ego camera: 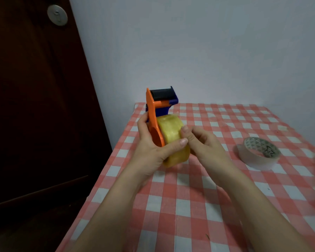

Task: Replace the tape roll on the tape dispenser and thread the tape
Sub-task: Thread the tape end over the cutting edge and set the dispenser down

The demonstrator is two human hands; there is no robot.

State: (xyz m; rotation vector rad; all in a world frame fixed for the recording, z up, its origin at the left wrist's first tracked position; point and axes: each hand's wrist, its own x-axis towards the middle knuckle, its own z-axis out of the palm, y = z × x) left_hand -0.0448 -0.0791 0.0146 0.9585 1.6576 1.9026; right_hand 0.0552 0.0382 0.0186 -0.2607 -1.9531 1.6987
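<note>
An orange and blue tape dispenser (pixel 153 108) with a black roller at its top is held above the table. A yellowish clear tape roll (pixel 171 130) sits on its hub. My left hand (pixel 151 150) grips the dispenser's orange side, thumb lying across the roll's near face. My right hand (pixel 205 142) is at the roll's right side, with thumb and fingertips pinching at the roll's surface. The far side of the roll is hidden by my right hand.
A second, pale tape roll (pixel 258 153) with a printed cardboard core lies flat at the right on the red-and-white checked tablecloth (pixel 189 206). A dark wooden door (pixel 35 106) stands at the left, a white wall behind.
</note>
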